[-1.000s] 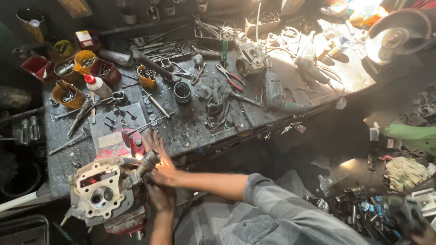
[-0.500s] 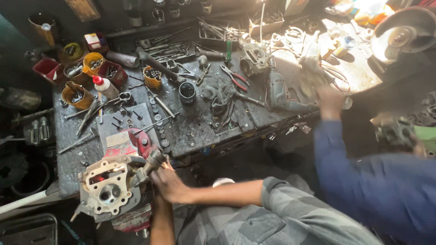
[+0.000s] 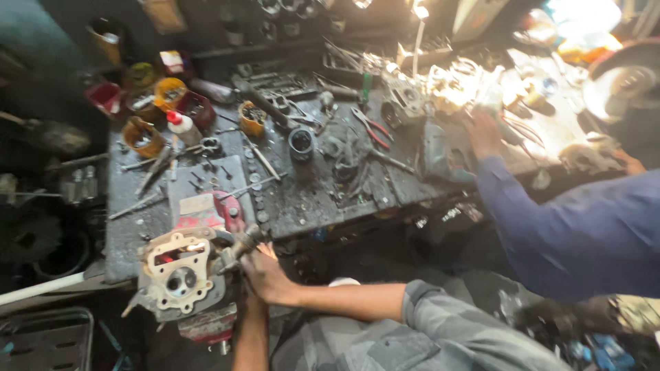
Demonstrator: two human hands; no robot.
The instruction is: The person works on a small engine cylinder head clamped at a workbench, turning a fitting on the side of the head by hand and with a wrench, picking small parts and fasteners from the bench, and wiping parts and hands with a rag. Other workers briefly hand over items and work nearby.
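So, only the one head view here, looking down on a seriously grimy workbench point(image 3: 302, 199). The engine cylinder head point(image 3: 180, 275) sits at about 8 o'clock in the frame, clamped in a red vise point(image 3: 210, 323) at the bench's near edge, gasket face up with the bore hole showing. A stubby metal tool point(image 3: 237, 249) pokes out of its right side, pointing toward 2 o'clock.

The right hand point(image 3: 268, 278) comes in from 3 o'clock on a bare forearm with a grey checked sleeve, and it's curled around the lower end of that tool, touching the head's right edge. The left hand point(image 3: 253, 302) comes straight up from 6 o'clock and sits tucked under the right one; it's mostly hidden, so I can't tell if it's gripping anything or just bracing. So the cylinder head is at 9 o'clock from both hands, right up against them.

Elsewhere on the bench: a white squeeze bottle with a red cap point(image 3: 182, 127) and a few yellow cups point(image 3: 170, 93) at 11 o'clock, red-handled pliers point(image 3: 371, 127) near 12. At 2 o'clock another person's hand point(image 3: 485, 134) in a blue sleeve reaches onto the cluttered far end.
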